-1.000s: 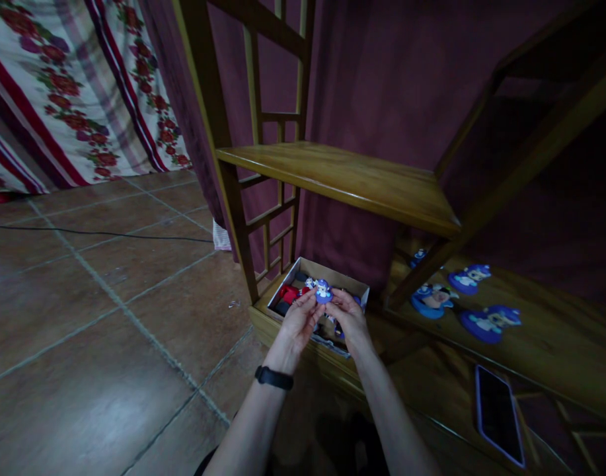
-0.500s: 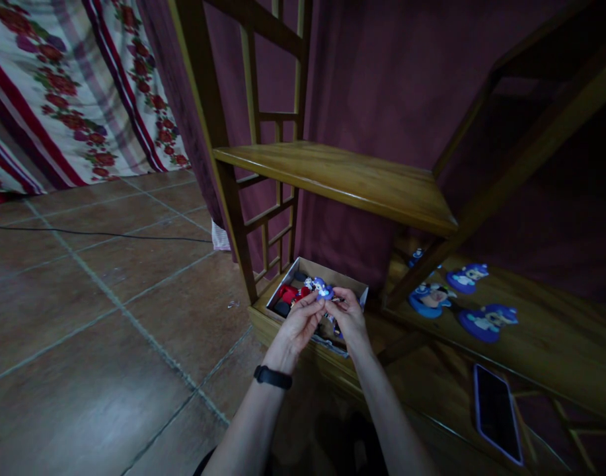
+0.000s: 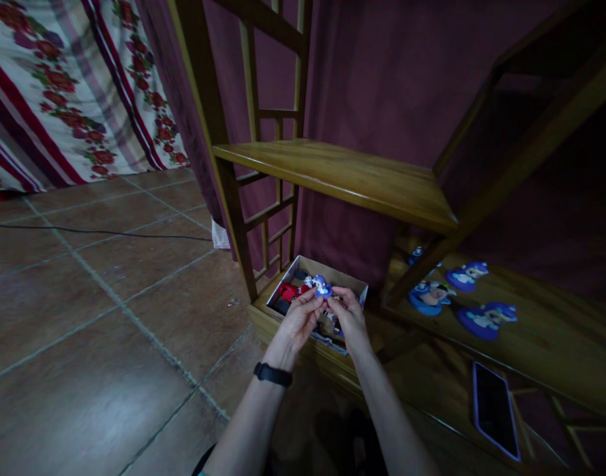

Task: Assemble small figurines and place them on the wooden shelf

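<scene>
A small purple-and-white figurine (image 3: pixel 322 285) is pinched between both of my hands, above an open cardboard box (image 3: pixel 340 270). My left hand (image 3: pixel 299 322) closes on its base from the left, a dark band round the wrist. From the right, my right hand (image 3: pixel 349 316) grips the same base with thumb and fingers. Inside the box lie a red figure (image 3: pixel 287 292) and several other small figures, partly covered by my hands.
Several figurines on round bases, among them a purple one (image 3: pixel 487 320) and a blue one (image 3: pixel 430 297), stand on the wooden shelf at the right. A phone (image 3: pixel 495 410) lies nearer me. A higher wooden shelf (image 3: pixel 337 175) juts out above the box.
The figurine looks slightly turned between my fingers. Both hands stay in nearly the same place over the box.
</scene>
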The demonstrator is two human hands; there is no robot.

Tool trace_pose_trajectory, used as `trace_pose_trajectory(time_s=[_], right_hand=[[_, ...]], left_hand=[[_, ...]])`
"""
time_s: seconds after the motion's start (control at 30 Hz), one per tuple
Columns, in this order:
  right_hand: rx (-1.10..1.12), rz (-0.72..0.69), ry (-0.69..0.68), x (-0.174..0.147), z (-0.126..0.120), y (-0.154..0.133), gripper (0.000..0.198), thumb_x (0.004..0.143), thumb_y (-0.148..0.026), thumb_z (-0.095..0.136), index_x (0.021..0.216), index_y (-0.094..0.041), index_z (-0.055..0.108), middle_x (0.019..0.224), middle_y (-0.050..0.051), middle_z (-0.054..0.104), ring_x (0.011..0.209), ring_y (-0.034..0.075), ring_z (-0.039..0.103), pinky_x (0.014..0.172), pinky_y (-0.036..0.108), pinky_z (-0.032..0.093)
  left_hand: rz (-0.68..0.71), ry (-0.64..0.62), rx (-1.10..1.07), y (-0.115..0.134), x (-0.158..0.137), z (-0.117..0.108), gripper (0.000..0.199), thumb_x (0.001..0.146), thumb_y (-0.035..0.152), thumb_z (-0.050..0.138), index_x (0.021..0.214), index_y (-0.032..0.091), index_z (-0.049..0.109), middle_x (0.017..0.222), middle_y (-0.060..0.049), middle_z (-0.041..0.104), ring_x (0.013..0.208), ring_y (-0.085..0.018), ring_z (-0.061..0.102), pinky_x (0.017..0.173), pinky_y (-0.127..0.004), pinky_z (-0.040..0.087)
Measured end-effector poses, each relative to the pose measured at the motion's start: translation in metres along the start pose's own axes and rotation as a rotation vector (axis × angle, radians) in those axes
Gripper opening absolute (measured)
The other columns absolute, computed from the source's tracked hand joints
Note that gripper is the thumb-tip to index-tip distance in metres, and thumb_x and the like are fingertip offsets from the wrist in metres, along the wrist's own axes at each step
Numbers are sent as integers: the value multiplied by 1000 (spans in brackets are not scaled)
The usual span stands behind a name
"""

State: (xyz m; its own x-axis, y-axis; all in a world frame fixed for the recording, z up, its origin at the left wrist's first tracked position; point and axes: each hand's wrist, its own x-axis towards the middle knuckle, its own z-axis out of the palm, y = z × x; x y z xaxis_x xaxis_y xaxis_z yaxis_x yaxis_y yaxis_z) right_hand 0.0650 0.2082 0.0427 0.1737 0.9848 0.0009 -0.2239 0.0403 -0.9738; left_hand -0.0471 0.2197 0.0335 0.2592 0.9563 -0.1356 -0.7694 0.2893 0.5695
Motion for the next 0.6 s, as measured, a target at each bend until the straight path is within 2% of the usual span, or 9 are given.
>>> trace_pose_trajectory(time_s=[0.3, 0.43, 0.6], right_hand=[[35, 16, 55, 3, -3, 6, 26, 65, -39, 68, 84, -22, 61, 85, -1, 63, 74, 15, 60, 65, 29, 48], [40, 19, 35, 2, -4, 5, 24, 66, -40, 67, 82, -22, 61, 80, -1, 62, 70, 14, 58, 63, 27, 47], [42, 18, 23, 0, -2, 2, 22, 67, -38, 66, 81, -22, 61, 81, -1, 62, 70, 13, 57, 64, 26, 47]], left_hand=[[-38, -11, -73, 2, 0, 1, 22, 76, 6, 58, 97, 8, 62, 89, -11, 68, 81, -15, 65, 79, -25, 50], [-59, 12, -84, 4, -1, 2, 22, 79, 11, 55, 100, 10, 61, 96, -12, 67, 85, -17, 65, 79, -28, 50], [-62, 16, -89, 4, -2, 2, 21, 80, 14, 55, 100, 11, 60, 95, -12, 68, 86, -18, 65, 79, -29, 50]])
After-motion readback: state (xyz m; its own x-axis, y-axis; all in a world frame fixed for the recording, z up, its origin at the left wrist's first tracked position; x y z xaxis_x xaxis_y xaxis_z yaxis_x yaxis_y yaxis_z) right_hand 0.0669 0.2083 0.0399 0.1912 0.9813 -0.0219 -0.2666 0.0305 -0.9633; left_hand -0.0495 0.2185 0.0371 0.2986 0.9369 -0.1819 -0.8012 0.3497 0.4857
